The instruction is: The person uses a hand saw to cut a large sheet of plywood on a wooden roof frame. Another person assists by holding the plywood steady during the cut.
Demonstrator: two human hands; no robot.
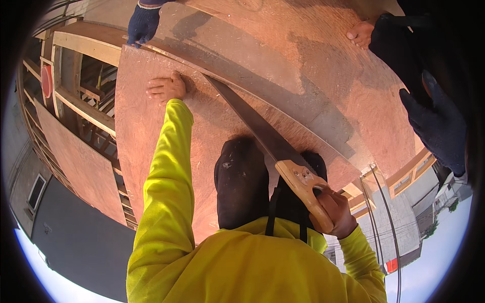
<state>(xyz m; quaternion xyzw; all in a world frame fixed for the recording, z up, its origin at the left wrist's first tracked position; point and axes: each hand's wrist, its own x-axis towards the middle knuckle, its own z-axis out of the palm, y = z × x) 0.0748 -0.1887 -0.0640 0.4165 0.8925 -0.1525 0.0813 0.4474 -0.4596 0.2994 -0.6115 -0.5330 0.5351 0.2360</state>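
Your right hand (339, 209) has its grip wrapped around the wooden handle (303, 194) of a handsaw (275, 146), which slants up and to the left across your view. The dark blade passes over your knees (242, 177), and its tip reaches the long edge of the reddish plywood sheet (139, 131) under you; you can't tell from here whether the teeth sit in the wood. Your left hand (167, 88) lies palm down on that sheet, grip spread flat, near the same edge and left of the saw tip.

At the top left, another person's dark blue gloved hand (143, 24) touches the sheet's far corner. On the right is a second navy gloved hand (434, 118), its fingers apart, with a bare foot (360, 34) above it on more plywood (323, 40). An open timber frame (86, 45) stands to your left.
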